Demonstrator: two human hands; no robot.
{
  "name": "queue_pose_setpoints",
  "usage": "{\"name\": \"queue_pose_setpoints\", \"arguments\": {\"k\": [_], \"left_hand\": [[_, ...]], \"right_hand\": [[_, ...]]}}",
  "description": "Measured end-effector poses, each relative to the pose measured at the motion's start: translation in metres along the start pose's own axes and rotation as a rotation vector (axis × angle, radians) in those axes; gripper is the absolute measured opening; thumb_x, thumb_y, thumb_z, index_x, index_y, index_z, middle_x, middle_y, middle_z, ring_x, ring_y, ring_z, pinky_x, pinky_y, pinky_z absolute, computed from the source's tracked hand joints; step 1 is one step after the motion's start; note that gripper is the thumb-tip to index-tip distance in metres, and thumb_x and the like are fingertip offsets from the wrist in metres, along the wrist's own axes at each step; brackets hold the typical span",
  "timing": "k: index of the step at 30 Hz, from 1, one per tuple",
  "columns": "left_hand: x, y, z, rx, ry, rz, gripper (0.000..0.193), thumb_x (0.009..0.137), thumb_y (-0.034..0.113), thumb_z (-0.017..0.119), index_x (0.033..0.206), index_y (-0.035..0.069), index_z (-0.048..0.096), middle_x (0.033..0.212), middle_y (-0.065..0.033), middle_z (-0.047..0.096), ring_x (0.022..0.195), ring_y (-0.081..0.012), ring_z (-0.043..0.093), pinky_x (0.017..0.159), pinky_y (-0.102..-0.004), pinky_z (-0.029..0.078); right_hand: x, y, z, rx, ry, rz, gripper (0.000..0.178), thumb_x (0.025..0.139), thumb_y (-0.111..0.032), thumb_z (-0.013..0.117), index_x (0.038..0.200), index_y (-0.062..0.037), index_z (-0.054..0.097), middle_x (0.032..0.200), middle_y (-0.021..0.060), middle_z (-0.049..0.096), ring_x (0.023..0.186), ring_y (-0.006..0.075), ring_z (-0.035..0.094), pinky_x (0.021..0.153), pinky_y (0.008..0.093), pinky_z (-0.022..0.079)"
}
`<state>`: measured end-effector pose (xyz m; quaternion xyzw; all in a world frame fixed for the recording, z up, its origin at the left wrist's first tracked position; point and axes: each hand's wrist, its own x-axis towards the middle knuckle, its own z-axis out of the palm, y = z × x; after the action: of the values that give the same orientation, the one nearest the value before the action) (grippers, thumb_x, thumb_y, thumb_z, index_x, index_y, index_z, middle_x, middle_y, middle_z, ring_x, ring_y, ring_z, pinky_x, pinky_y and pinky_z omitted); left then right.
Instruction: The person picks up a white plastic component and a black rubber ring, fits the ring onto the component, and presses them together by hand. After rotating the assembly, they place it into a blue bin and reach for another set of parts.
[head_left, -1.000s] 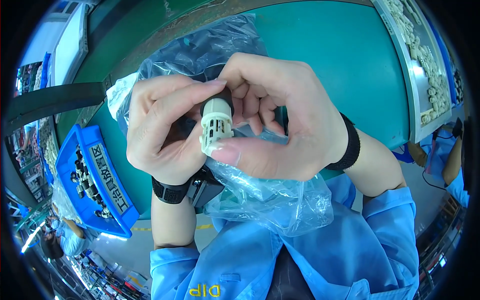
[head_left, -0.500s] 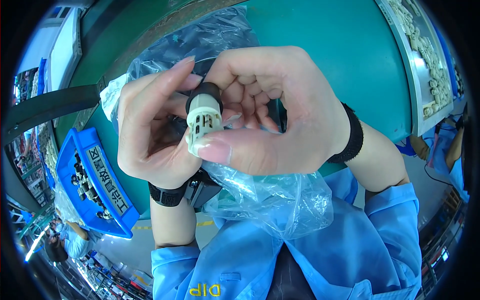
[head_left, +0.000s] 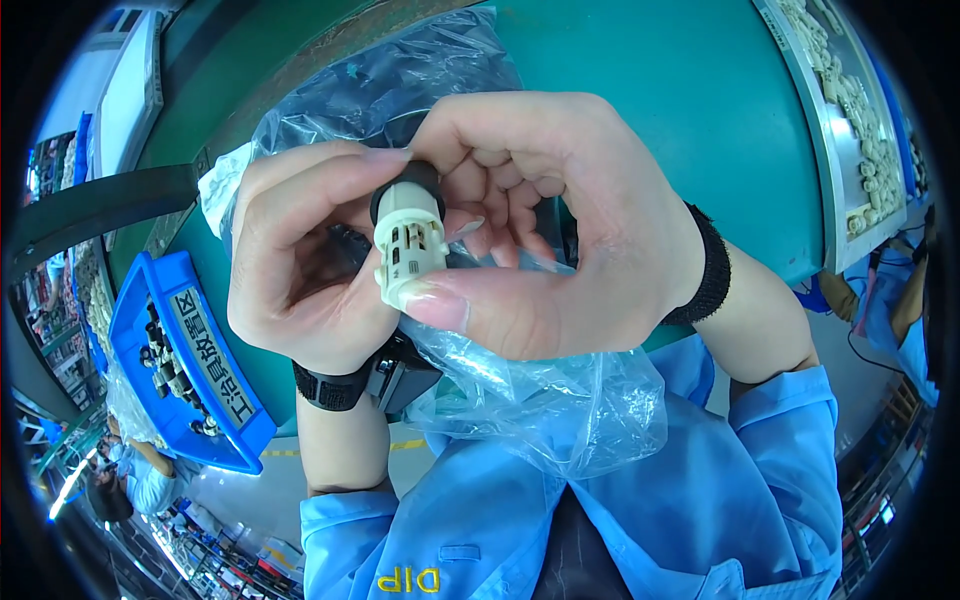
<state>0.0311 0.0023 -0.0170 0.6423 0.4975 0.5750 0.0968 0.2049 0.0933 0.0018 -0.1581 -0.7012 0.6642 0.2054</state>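
Between both hands is a cream cylindrical plastic connector point(head_left: 410, 245) with slots in its side and metal contacts showing inside. It tilts slightly, with a black ring-shaped part point(head_left: 422, 176) around its far end. My left hand point(head_left: 300, 250) is closed around the left side, its fingertips against the black part. My right hand point(head_left: 600, 230) presses its thumb on the connector's near end, with the other fingers curled behind. Some of the fingers' contact is hidden behind the connector. A clear plastic bag point(head_left: 560, 410) lies under my hands, spreading over the bench and toward my body.
A blue bin point(head_left: 176, 268) with several small black and cream parts stands at the left. At the far right, a metal-edged tray holds many cream plastic parts point(head_left: 870, 165). The bench top point(head_left: 660, 60) is green. A dark curved bar point(head_left: 110, 205) crosses the left side.
My left fingers have come down onto the black part. The connector has turned slightly, showing more of its slotted side. My right hand has barely moved.
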Motion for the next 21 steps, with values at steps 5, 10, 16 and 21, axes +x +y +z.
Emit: {"name": "queue_pose_setpoints", "arguments": {"k": [5, 10, 16, 21], "left_hand": [[-0.001, -0.003, 0.000, -0.028, 0.012, 0.053, 0.028, 0.073, 0.001, 0.079, 0.098, -0.004, 0.067, 0.099, -0.0149, 0.064, 0.079, -0.0147, 0.063, 0.059, -0.0197, 0.048], [0.001, -0.006, -0.002, 0.072, -0.007, 0.147, 0.027, 0.073, 0.002, 0.079, 0.097, -0.003, 0.067, 0.098, -0.0152, 0.065, 0.078, -0.0169, 0.063, 0.059, -0.0201, 0.048], [0.002, 0.002, -0.013, -0.029, -0.137, 0.039, 0.041, 0.075, 0.012, 0.082, 0.107, 0.000, 0.061, 0.105, -0.0155, 0.062, 0.092, -0.0218, 0.064, 0.079, -0.0308, 0.054], [0.003, 0.003, -0.015, -0.015, -0.169, 0.136, 0.038, 0.078, 0.020, 0.080, 0.105, -0.002, 0.064, 0.104, -0.0175, 0.065, 0.090, -0.0232, 0.065, 0.079, -0.0314, 0.054]], "right_hand": [[0.000, -0.003, 0.000, -0.036, -0.023, -0.015, 0.041, 0.070, -0.021, 0.079, 0.100, -0.0012, 0.060, 0.075, -0.0013, 0.056, 0.063, 0.0035, 0.051, 0.053, 0.0168, 0.038], [0.000, -0.001, 0.003, 0.031, -0.012, 0.040, 0.044, 0.069, -0.021, 0.079, 0.102, 0.0001, 0.059, 0.078, -0.0007, 0.056, 0.067, 0.0039, 0.052, 0.054, 0.0164, 0.038], [0.001, 0.000, -0.002, 0.247, -0.115, 0.035, 0.054, 0.069, -0.031, 0.080, 0.105, 0.0019, 0.059, 0.082, 0.0009, 0.057, 0.071, 0.0048, 0.054, 0.056, 0.0171, 0.036], [0.003, 0.008, -0.003, 0.316, -0.169, 0.035, 0.067, 0.069, -0.045, 0.080, 0.110, 0.0037, 0.057, 0.084, 0.0018, 0.058, 0.072, 0.0061, 0.054, 0.057, 0.0180, 0.035]]}}
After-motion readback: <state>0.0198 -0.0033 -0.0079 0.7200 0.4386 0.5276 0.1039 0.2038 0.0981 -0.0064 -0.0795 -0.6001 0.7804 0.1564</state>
